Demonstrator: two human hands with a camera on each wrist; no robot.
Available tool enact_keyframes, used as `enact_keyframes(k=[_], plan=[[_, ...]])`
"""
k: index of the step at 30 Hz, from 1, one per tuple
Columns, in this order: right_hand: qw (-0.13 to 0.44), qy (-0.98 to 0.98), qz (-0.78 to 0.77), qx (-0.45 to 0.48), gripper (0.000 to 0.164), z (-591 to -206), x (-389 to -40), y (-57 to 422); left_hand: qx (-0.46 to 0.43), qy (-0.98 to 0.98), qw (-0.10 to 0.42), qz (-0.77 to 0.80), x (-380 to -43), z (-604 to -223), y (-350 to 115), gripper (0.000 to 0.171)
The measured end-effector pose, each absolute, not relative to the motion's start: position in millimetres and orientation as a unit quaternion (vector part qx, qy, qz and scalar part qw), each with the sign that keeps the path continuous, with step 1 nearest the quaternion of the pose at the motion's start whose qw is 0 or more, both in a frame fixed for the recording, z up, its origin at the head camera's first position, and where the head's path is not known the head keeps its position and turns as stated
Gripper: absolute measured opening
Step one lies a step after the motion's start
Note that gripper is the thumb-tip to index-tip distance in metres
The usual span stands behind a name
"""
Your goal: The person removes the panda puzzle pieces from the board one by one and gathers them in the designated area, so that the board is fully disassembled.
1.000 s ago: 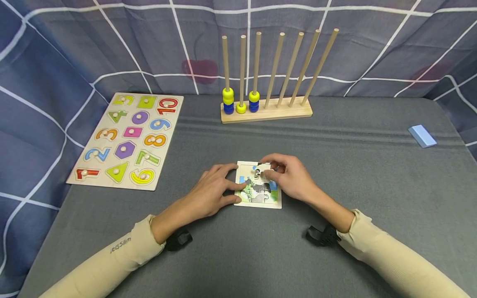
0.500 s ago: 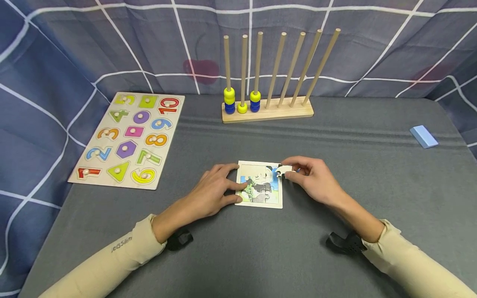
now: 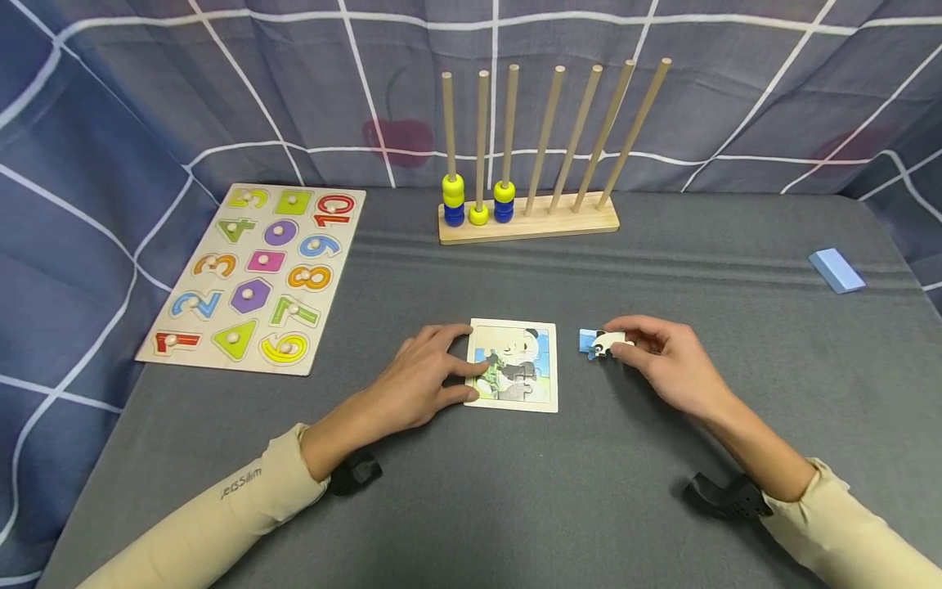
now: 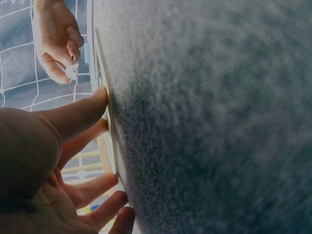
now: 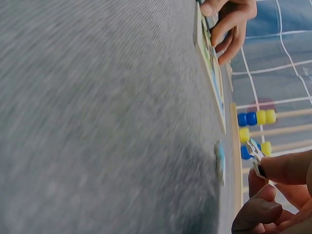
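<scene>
The small panda jigsaw puzzle [image 3: 546,393] lies flat in its pale frame in front of me. My left hand [image 3: 418,378] rests on its left side, fingers spread, with fingertips at the frame's edge and the index finger on the picture. To the right of the frame, my right hand [image 3: 666,360] pinches a black-and-white puzzle piece [image 3: 609,341] between thumb and fingers. Another puzzle piece [image 5: 221,163], blue on top, lies on the table below the held one, which partly covers it in the head view. A bare pale area shows in the puzzle's upper left.
A number and shape peg board [image 3: 250,278] lies at the left. Behind the puzzle stands a wooden bead rack [image 3: 530,225] with tall rods and several yellow and blue beads. A light blue block [image 3: 836,270] lies far right. A checked curtain [image 3: 294,82] hangs behind the grey table.
My right hand has taken the black-and-white piece from the puzzle's upper part and carried it right, past the frame, over the blue piece. The left hand has stayed on the frame.
</scene>
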State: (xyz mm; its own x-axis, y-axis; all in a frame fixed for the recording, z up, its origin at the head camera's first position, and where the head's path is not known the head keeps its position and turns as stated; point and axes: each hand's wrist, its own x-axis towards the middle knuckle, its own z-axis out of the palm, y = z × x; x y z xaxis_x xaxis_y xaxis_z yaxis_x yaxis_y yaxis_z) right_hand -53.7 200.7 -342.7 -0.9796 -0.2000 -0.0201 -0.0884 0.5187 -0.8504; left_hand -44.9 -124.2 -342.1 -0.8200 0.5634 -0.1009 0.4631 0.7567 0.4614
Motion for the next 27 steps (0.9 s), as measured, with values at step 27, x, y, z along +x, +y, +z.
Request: enact_keyframes(k=[27], plan=[[0.009,0.939,-0.333,-0.082,0.017,-350,-58,222,0.285,0.928,0.106,0.217,-45,-344,-125,0.039]])
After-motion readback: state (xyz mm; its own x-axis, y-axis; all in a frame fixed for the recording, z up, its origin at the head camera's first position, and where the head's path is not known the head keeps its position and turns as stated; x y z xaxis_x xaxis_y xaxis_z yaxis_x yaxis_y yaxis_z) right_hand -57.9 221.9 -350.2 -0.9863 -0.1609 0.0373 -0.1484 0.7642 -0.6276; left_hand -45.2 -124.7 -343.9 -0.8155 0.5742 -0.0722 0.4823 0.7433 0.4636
